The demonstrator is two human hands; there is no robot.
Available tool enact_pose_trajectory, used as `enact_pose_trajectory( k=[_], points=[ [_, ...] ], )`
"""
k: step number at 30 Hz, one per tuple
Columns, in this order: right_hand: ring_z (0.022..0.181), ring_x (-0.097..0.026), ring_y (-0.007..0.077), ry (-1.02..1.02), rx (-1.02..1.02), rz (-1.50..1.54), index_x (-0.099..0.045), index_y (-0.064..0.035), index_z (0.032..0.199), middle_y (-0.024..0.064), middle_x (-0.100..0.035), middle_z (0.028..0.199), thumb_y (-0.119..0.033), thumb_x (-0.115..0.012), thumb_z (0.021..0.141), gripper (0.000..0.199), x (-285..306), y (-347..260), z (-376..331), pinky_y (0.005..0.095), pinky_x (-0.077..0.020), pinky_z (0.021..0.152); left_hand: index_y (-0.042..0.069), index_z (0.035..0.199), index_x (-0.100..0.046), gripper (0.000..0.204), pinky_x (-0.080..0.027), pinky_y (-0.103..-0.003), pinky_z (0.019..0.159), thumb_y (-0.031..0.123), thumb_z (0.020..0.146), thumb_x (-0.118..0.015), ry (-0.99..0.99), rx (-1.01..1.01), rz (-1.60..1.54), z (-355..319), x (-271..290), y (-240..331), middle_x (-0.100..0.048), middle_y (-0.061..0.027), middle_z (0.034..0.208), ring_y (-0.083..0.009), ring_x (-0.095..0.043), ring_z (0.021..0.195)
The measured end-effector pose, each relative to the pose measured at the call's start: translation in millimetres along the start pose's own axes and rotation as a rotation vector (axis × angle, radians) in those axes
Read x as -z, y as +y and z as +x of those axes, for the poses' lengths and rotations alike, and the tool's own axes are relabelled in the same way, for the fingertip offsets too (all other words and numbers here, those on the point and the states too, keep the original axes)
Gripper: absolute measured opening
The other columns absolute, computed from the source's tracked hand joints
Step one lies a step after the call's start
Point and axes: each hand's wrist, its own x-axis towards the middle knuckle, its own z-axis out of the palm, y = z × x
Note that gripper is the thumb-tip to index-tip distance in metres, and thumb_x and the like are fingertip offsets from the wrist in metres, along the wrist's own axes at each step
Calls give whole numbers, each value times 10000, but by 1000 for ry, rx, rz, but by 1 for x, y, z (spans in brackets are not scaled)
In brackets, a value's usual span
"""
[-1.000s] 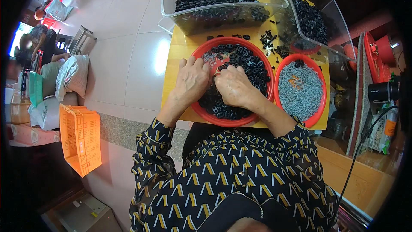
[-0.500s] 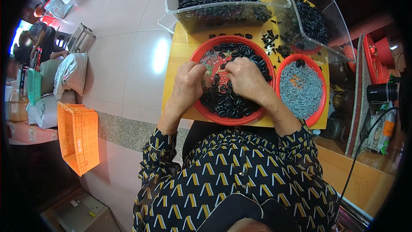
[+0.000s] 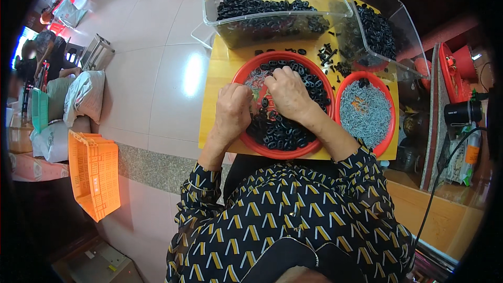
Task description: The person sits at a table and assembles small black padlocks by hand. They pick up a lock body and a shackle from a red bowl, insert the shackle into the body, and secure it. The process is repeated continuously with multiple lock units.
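Both my hands are over a round red tray (image 3: 331, 107) full of small black oval plastic pieces (image 3: 280, 133). Over its left rim, my left hand (image 3: 233, 107) is closed with curled fingers; anything in its fingertips is hidden. My right hand (image 3: 289, 94) hovers above the tray's middle, fingers pinched together, and what they grip is too small and covered to make out. A small heap of silver screws (image 3: 257, 77) lies at the tray's far left. Beside it on the right, a red oval tray (image 3: 392, 126) holds a mass of silver screws (image 3: 365, 112), with a few black pieces at its far edge.
Two clear plastic bins of black parts, one at the back (image 3: 272, 26) and one at the back right (image 3: 414, 42), stand on the yellow table (image 3: 209, 120). Loose black bits (image 3: 327, 55) lie between. An orange crate (image 3: 97, 173) and sacks (image 3: 86, 94) sit left. Another person (image 3: 47, 47) sits far left.
My right hand has shifted slightly left and away from me, closer to the tray's middle. My left hand stays by the left rim. The whole view has tilted a little.
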Motion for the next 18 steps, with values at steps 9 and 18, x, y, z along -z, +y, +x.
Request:
enact_pose_trajectory(
  k=[9,18],
  points=[
    [695,-548,276,62,-197,539,-514,-1,754,132,-558,737,-6,-537,708,51,20,-2,-9,342,-441,609,-10,837,-554,68,-445,-289,630,-20,770,-558,56,582,-595,-7,2,19,-576,-63,779,-159,-545,687],
    [639,-516,55,-8,-445,1339,-565,12,839,13,-541,776,-23,-560,799,54,30,-23,-36,191,-437,559,-17,874,-569,111,-442,-211,660,-44,766,-570,171,668,-1511,-12,-9,26,-571,-50,806,-102,-537,715]
  ],
)
